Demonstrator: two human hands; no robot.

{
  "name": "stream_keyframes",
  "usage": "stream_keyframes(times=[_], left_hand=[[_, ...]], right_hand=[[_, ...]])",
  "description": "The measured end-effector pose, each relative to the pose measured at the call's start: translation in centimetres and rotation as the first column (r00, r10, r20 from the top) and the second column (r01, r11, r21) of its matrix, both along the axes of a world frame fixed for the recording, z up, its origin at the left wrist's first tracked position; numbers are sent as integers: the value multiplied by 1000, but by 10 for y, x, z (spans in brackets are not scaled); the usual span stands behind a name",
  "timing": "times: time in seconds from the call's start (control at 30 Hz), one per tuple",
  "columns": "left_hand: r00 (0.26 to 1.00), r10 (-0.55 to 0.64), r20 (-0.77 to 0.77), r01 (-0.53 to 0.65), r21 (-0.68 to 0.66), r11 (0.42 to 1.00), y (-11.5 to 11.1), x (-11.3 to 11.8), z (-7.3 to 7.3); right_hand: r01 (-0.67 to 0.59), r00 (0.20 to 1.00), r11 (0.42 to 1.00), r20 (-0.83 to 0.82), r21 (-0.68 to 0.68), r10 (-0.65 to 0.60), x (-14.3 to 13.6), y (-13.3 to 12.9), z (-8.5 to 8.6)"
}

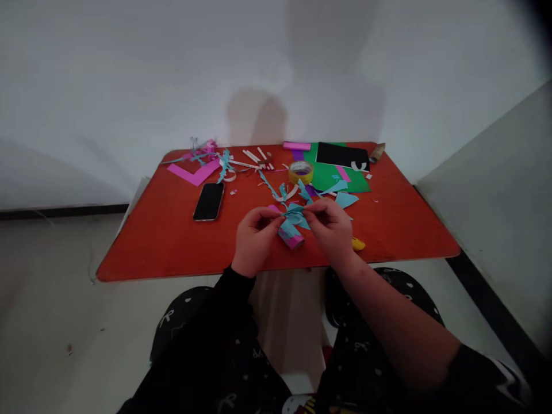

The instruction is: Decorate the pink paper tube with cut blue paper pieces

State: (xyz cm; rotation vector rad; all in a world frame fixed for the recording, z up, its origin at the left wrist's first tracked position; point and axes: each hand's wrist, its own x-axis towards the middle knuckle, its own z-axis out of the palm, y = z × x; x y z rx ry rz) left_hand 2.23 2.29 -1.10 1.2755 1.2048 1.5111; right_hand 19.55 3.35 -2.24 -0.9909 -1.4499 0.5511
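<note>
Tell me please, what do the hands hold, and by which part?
The left hand and right hand pinch a light-blue paper piece between fingertips, by its opposite side edges.

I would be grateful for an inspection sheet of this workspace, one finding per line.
Surface: red table, strewn with paper.
Job's things: blue paper, near a pink-and-blue roll.
Clutter: pink and blue scraps, phone, tape roll, green sheet, black sheet.
Hands: left hand and right hand pinch the blue paper.
Cables: thin line on the floor, possibly a cord.
Surroundings: pale wall behind.
</note>
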Motion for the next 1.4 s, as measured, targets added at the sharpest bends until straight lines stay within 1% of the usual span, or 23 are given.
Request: stream_keyframes(times=[0.23,0.37,0.43,0.5,0.57,0.6,0.63,0.7,0.73,0.8,0.9,1.0,1.3,1.4], left_hand=[[1000,11,-6,-10,8,1000,-1,-2,1],[1000,9,-1,-9,4,1000,-1,-3,1],[1000,3,6,-3,1,1000,0,-2,0],[1000,17,16,-17,-4,1000,1,0,-1],[997,72,30,-72,2,997,2,1,-2],[993,108,36,-109,10,994,2,2,-3],[989,144,42,-145,20,989,2,3,-4],[978,203,55,-205,44,978,2,6,-6],[974,218,60,-222,56,973,2,8,-7],[970,233,66,-238,80,968,2,11,-9],[970,234,68,-240,105,965,1,15,-9],[969,233,79,-241,113,964,1,16,-9],[969,228,95,-236,91,967,0,16,-8],[970,223,95,-232,97,968,0,16,-7]], right_hand=[[-56,996,998,64,0,56,2,0,4],[-90,994,994,50,-68,94,3,3,4],[-70,997,993,18,-97,72,4,4,4],[9,1000,998,0,-61,-9,4,2,3],[72,997,997,25,4,-72,2,-2,3],[72,996,997,48,20,-73,0,-4,3],[49,996,999,68,16,-50,-3,-7,3],[-24,997,999,69,-37,26,-10,-11,4],[-51,997,997,46,-64,54,-14,-13,4],[-71,997,993,-18,-90,70,-21,-14,5],[-72,993,993,-104,-93,62,-27,-14,6],[-95,987,991,-137,-92,82,-28,-15,5],[-185,982,980,-58,-72,181,-23,-15,7],[-201,978,978,-72,-53,197,-23,-14,8]])
